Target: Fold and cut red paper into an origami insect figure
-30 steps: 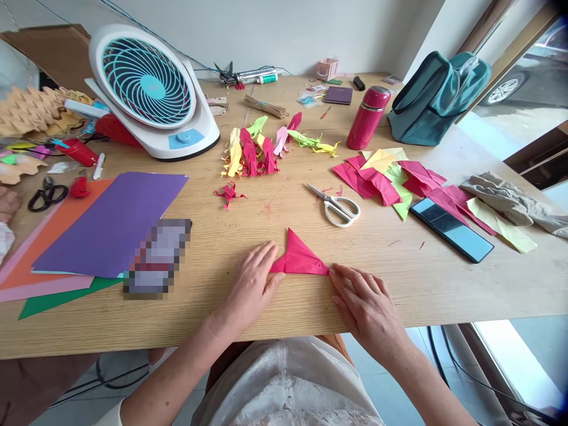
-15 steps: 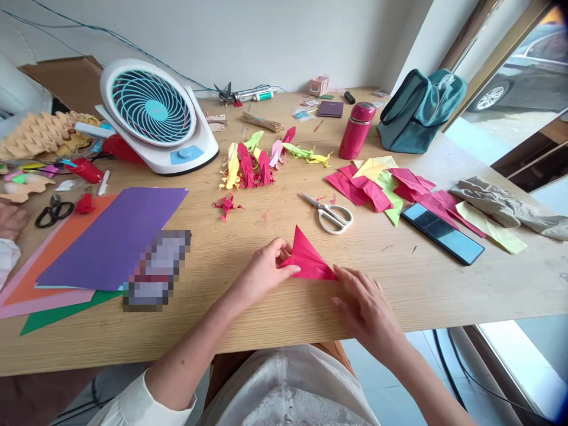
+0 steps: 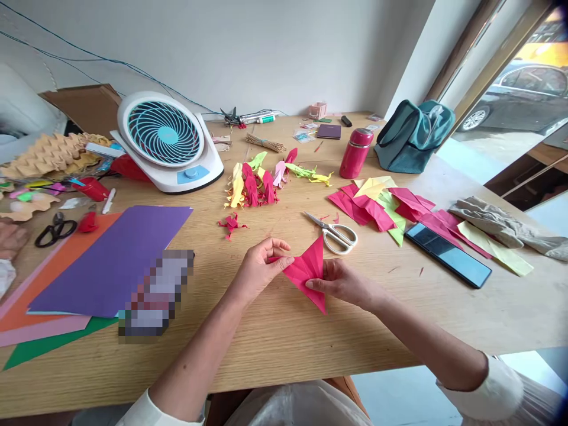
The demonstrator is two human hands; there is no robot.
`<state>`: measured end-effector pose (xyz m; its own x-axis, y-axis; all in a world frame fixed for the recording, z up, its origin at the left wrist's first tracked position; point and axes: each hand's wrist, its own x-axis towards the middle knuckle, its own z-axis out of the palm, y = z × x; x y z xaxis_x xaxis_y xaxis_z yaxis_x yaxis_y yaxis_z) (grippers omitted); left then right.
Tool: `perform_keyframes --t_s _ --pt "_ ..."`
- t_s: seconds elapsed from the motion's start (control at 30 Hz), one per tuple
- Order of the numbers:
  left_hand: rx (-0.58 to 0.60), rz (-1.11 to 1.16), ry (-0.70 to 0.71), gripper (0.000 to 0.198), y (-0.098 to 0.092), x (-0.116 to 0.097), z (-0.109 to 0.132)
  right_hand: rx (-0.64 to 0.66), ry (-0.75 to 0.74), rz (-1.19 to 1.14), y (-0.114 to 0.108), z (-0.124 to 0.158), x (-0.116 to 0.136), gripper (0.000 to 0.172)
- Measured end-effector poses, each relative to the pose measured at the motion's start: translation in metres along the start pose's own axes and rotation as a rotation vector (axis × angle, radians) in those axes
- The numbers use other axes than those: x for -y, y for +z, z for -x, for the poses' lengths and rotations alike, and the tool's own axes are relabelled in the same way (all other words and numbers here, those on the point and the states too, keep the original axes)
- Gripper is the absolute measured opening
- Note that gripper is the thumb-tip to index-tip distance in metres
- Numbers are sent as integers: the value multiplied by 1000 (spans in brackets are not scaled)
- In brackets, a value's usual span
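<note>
Between my hands is a creased, folded sheet of red paper (image 3: 306, 273), raised over the wooden table (image 3: 248, 361). My left hand (image 3: 261, 266) pinches its left corner between thumb and fingers. On the other side, my right hand (image 3: 344, 281) grips the paper with the thumb in front and the fingers behind it. White-handled scissors (image 3: 339, 238) lie just beyond the paper, blades pointing to the far left. A small red folded paper figure (image 3: 231, 223) rests farther left, and behind it is a cluster of folded paper figures (image 3: 252, 184) in red, yellow, green and pink.
At left, coloured sheets (image 3: 102, 266) lie under a blurred phone-like object (image 3: 155, 296), with black scissors (image 3: 55, 229) nearby. A fan (image 3: 166, 139), red flask (image 3: 356, 154) and teal bag (image 3: 412, 139) stand behind. Folded papers (image 3: 366, 207) and a phone (image 3: 448, 254) lie right. Another person's hand (image 3: 12, 236) shows far left.
The red paper has been turned and lifted. My right hand has moved from its lower right corner to a grip on its right side. The view has shifted slightly upward.
</note>
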<state>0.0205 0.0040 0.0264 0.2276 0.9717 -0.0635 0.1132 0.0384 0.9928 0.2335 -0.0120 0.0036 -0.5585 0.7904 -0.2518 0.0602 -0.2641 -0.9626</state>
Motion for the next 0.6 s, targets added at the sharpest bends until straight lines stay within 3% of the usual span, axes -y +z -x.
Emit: perform_keyframes --t_s 0.17,0.43,0.6 --pt "-130 127 -15 35 -7 15 -7 -21 -19 -25 8 -17 -2 49" --pt "-74 -61 32 35 -37 21 -14 44 -29 -55 3 -11 -8 42" --pt "-52 -117 115 35 -34 14 -10 9 15 -80 4 -9 -1 46"
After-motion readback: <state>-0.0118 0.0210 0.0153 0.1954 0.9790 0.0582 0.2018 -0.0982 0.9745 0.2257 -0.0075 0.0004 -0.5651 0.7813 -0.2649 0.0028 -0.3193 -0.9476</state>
